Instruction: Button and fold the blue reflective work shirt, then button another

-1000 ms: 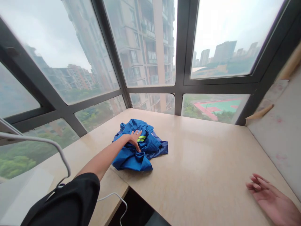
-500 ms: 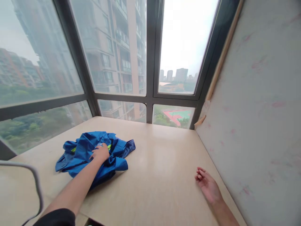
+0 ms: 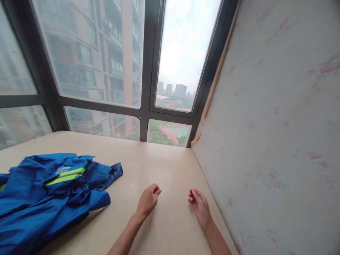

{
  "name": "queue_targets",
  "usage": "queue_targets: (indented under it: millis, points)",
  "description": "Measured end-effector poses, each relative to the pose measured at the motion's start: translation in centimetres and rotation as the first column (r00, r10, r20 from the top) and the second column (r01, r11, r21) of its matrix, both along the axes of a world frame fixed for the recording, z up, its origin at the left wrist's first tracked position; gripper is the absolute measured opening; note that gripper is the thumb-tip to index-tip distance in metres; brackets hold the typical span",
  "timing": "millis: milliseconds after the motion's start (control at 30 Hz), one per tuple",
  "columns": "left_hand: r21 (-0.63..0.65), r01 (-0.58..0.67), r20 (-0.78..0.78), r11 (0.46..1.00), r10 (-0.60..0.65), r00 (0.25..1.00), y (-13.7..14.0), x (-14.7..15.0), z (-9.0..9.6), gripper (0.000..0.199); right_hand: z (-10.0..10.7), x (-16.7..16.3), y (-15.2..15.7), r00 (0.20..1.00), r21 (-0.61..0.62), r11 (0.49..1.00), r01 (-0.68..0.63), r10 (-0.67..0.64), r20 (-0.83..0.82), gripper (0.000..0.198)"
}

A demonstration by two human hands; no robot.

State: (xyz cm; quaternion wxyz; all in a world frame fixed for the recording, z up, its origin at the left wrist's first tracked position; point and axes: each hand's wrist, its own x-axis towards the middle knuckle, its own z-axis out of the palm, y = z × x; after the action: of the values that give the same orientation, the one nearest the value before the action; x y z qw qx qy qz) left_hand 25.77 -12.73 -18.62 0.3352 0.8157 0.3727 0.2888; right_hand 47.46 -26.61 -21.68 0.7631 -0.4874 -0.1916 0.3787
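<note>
A crumpled blue jacket point(image 3: 34, 194) with a yellow-green and grey stripe and a white print lies at the left on the pale wooden surface point(image 3: 159, 166). My left hand point(image 3: 148, 199) is just above or on the wood, to the right of the jacket and apart from it. Its fingers are curled in, and nothing shows in them. Near the wall, my right hand point(image 3: 200, 207) is turned partly palm up with its fingers folded together. It too appears to hold nothing.
Papered wall point(image 3: 265, 141) with a faint flower pattern bounds the surface on the right. Dark window frames point(image 3: 145, 88) stand along the back and left. A torn strip of trim point(image 3: 196, 137) sticks out at the far right corner.
My left hand has let go of the jacket and moved right, towards my right hand. The jacket lies flatter, showing more stripe. The view has turned to the right.
</note>
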Motion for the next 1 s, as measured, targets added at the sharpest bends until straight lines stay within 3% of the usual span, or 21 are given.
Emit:
queue_targets:
  millis: [133, 300, 567, 833, 1000]
  points:
    - [-0.112, -0.010, 0.196, 0.994, 0.032, 0.980, -0.9, 0.4, -3.5, 0.025, 0.2, -0.2, 0.0, 0.997, -0.042, 0.999, -0.029, 0.032, 0.073, 0.039]
    - [-0.266, 0.043, 0.298, 0.963, 0.040, 0.954, -0.9, -0.5, -3.5, 0.031, 0.4, -0.6, -0.2, 0.985, -0.145, 0.988, -0.061, 0.083, 0.153, 0.036]
    - [0.035, 0.131, 0.027, 0.991, -0.132, 0.991, -2.9, -0.8, -3.3, 0.031, 0.7, -1.1, -0.5, 0.927, -0.249, 0.964, -0.097, 0.178, 0.330, 0.028]
    - [0.025, 0.000, 0.032, 1.000, -0.001, 0.999, -3.8, -0.1, -3.0, 0.029, 1.0, -1.3, -0.6, 0.900, -0.260, 0.952, -0.159, 0.248, 0.359, 0.021]
    - [0.023, 0.017, 0.012, 1.000, -0.018, 1.000, -3.9, -0.2, -2.8, 0.028, 1.1, -1.2, -0.9, 0.905, -0.256, 0.958, -0.131, 0.221, 0.363, 0.019]
